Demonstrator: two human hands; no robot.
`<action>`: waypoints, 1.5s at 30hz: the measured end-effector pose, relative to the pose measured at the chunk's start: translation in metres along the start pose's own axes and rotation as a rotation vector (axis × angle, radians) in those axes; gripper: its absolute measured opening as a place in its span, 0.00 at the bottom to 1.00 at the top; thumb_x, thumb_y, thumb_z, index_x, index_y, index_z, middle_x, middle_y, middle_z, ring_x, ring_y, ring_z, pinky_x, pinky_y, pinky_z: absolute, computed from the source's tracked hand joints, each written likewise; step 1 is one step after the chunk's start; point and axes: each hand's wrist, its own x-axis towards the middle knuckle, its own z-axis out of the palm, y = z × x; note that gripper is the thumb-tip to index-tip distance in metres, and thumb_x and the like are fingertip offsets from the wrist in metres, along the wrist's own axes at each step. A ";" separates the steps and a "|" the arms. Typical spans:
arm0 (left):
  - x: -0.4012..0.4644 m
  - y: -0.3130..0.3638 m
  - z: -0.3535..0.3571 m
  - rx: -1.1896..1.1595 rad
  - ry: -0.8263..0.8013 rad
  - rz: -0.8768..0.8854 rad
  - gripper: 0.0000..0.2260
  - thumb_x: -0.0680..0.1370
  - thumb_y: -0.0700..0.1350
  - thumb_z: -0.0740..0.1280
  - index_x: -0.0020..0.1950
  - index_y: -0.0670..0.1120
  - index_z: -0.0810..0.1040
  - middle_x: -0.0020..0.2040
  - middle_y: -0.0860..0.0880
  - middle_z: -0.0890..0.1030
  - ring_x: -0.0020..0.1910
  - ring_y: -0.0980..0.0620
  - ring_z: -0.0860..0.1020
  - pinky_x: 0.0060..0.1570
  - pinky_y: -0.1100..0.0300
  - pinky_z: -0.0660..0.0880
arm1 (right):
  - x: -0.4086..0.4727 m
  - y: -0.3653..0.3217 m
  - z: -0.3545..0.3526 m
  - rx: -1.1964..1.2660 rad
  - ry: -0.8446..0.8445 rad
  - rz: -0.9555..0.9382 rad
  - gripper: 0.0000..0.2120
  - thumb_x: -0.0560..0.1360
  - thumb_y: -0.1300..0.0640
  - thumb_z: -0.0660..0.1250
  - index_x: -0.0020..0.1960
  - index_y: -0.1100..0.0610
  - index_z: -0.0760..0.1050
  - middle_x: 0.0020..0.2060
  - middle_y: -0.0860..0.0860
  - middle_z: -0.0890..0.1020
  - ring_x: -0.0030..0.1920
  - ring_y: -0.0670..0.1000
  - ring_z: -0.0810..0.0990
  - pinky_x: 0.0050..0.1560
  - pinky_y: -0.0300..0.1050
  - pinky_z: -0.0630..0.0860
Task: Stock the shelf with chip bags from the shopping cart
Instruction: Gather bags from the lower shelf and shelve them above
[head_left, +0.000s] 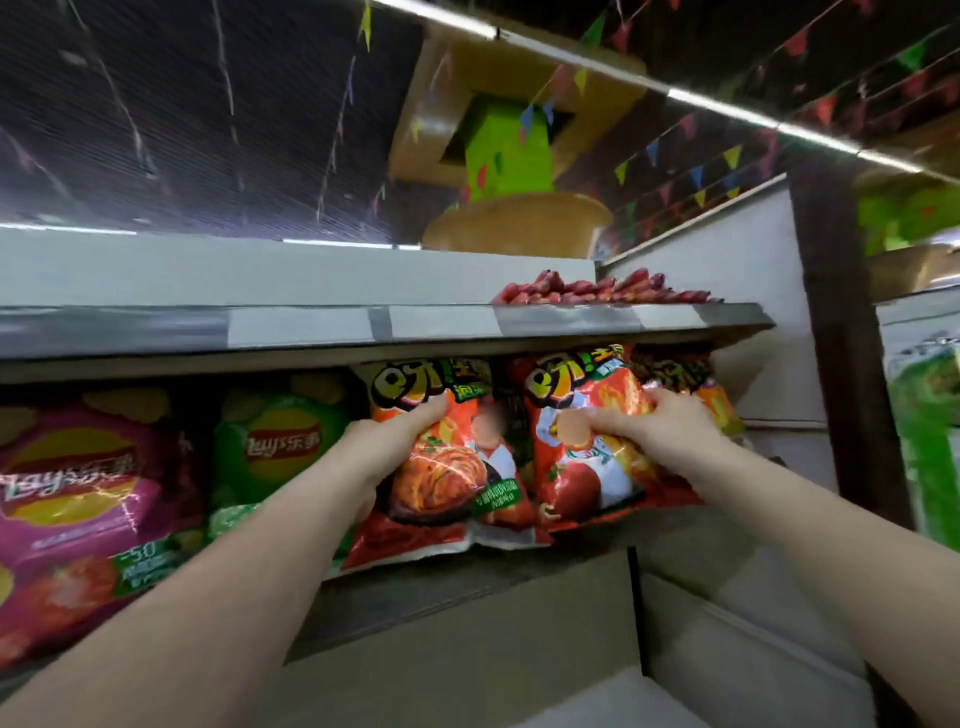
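Chip bags (452, 467) upright on shelf (363, 327), hands (384, 436) gripping two, fingertips hidden

The red chip bag (447, 467) under my left hand (384, 441) is glossy, crinkled plastic film that catches the light; so is the second red bag (587, 467) my right hand (660, 421) grips. The pink bag (78, 499) and green bag (270, 447) beside them shine the same way. The shelf edge (571, 319) above looks like smooth grey metal, with matt white paper labels (441, 320).
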 end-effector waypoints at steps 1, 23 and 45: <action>0.002 0.000 0.003 0.006 0.023 -0.004 0.36 0.66 0.62 0.74 0.65 0.38 0.73 0.57 0.42 0.79 0.53 0.42 0.78 0.54 0.52 0.74 | 0.006 0.002 0.001 0.009 -0.013 -0.017 0.35 0.66 0.41 0.73 0.63 0.64 0.72 0.47 0.56 0.80 0.46 0.52 0.77 0.52 0.46 0.70; 0.027 -0.031 0.018 0.160 0.460 0.106 0.35 0.74 0.60 0.67 0.70 0.37 0.66 0.68 0.38 0.71 0.66 0.38 0.70 0.63 0.51 0.67 | 0.056 0.017 0.037 -0.120 -0.447 -0.170 0.24 0.73 0.40 0.66 0.60 0.55 0.69 0.55 0.53 0.77 0.50 0.53 0.76 0.39 0.44 0.76; 0.013 -0.043 0.031 0.796 0.457 0.424 0.42 0.64 0.73 0.53 0.67 0.44 0.65 0.57 0.43 0.68 0.60 0.42 0.69 0.57 0.50 0.69 | 0.053 0.003 0.060 -0.104 -0.052 -0.314 0.32 0.76 0.45 0.64 0.72 0.60 0.60 0.69 0.59 0.64 0.67 0.58 0.66 0.61 0.48 0.65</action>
